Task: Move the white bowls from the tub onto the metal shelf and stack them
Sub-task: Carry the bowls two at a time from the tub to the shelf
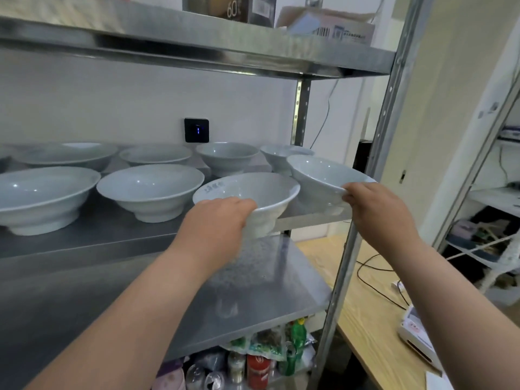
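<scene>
My left hand [222, 220] grips the near rim of a white bowl [253, 192], held at the front edge of the metal shelf [112, 235]. My right hand [374, 206] pinches the rim of a second white bowl [318, 175], tilted toward me at the shelf's right end beside the post. Several more white bowls rest upright on the shelf in two rows, among them a wide one [42, 198] at the front left and another [149, 190] beside it. The tub is out of view.
A steel upright post [374, 153] stands right next to my right hand. The upper shelf [197, 49] carries boxes overhead. A lower shelf [267, 282] juts out below, with bottles and packets under it. A wooden table [371, 319] with cables lies at the right.
</scene>
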Action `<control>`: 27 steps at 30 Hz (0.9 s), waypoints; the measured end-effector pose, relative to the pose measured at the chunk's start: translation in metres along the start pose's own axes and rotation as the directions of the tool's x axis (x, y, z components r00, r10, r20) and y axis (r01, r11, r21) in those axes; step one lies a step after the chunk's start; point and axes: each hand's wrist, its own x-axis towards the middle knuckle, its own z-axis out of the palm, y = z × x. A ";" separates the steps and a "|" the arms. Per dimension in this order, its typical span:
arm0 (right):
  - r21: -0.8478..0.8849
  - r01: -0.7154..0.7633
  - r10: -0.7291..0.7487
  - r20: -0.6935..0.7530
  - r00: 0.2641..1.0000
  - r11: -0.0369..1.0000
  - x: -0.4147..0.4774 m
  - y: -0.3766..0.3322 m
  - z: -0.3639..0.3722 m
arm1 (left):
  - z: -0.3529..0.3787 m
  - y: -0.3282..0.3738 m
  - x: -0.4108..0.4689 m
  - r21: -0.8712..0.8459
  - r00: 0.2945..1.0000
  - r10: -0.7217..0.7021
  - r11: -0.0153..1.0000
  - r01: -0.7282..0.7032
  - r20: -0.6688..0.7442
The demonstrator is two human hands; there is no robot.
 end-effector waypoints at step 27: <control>-0.046 0.252 -0.245 0.115 0.963 0.967 0.054 0.083 0.103 | 0.088 -0.009 0.094 0.245 0.974 -0.194 0.956 0.161 0.116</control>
